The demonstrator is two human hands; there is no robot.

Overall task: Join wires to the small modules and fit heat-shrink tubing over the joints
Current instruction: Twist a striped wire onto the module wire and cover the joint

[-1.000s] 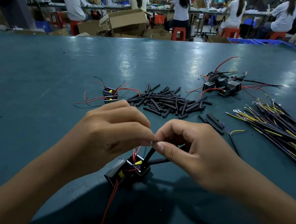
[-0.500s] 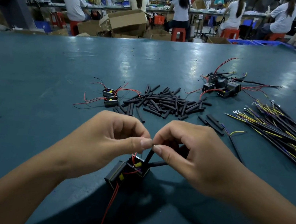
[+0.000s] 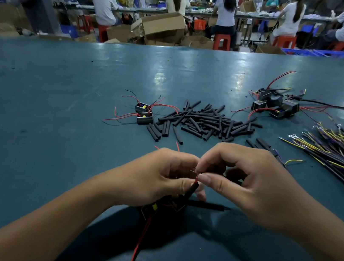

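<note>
Your left hand (image 3: 159, 177) grips the black tubing (image 3: 191, 189); your right hand (image 3: 254, 187) fingers (image 3: 206, 178) pinch the red wire (image 3: 196, 179) tip above the module (image 3: 155, 208).

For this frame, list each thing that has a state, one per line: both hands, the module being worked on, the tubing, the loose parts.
Left hand: fingers curled, pinching the wire joint.
Right hand: grip on the bare wire ends.
Held module: under the left hand, mostly hidden.
Black tube: on the red wire, short of the joint.
Tubing pile: loose, scattered.
Two modules: lying unjoined.
Module cluster: heaped together.
Wire bundle: lying loose.
</note>
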